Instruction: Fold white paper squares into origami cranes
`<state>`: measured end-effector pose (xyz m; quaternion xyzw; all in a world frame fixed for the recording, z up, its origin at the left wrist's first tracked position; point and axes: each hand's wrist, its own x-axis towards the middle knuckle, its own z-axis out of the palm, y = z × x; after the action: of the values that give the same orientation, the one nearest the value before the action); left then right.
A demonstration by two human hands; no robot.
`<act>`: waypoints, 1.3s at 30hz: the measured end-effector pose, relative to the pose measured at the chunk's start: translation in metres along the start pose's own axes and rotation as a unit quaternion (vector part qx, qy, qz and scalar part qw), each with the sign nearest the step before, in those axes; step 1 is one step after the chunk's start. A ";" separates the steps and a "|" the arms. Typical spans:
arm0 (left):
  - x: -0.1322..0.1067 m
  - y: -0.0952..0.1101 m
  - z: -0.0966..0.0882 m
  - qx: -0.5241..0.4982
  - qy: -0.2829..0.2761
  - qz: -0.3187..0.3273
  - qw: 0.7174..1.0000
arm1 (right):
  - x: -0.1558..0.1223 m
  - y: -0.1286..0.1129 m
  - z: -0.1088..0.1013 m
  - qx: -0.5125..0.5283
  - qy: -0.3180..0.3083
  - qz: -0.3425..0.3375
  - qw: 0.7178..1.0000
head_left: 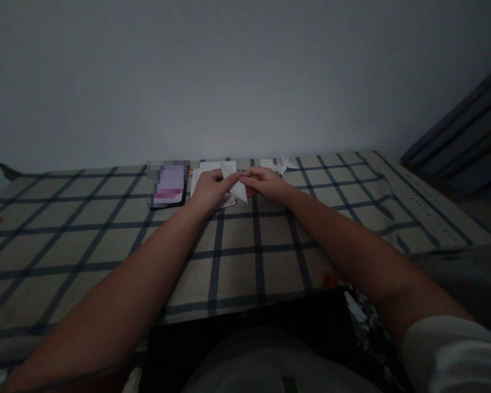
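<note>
Between my two hands is a folded piece of white paper (240,191), its pointed end hanging below the fingertips. My left hand (211,191) pinches it from the left, thumb stretched toward the right hand. From the other side, my right hand (267,183) pinches at the paper's upper edge with thumb and forefinger. The tips of both hands meet or nearly meet there. Under and behind my left hand lie several white paper sheets (205,165). Just beyond my right hand sits a folded white paper shape (283,165) with thin points, like a paper crane.
A phone or tablet (169,185) with a lit, partly blurred screen lies left of the papers. The checked tablecloth (237,267) covers the table, which meets a plain wall (245,82). A dark curtain (462,120) hangs at the right.
</note>
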<state>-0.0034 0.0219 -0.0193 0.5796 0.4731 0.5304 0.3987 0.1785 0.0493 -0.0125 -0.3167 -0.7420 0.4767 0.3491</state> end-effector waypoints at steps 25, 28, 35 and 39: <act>0.000 0.004 -0.001 0.056 -0.045 -0.012 0.997 | 0.002 0.004 -0.004 0.054 0.074 0.024 0.996; 0.000 0.001 0.000 0.031 -0.052 -0.029 0.998 | 0.002 0.003 -0.004 0.034 0.084 0.025 0.996; 0.001 -0.002 -0.002 0.035 -0.071 -0.006 0.997 | 0.000 -0.001 -0.004 0.020 0.080 0.025 0.996; 0.002 -0.003 -0.003 0.045 -0.086 -0.015 0.995 | -0.001 -0.003 -0.004 0.019 0.079 0.027 0.996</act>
<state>-0.0064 0.0245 -0.0213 0.6332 0.4687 0.4511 0.4193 0.1821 0.0497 -0.0085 -0.3664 -0.6942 0.4734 0.3997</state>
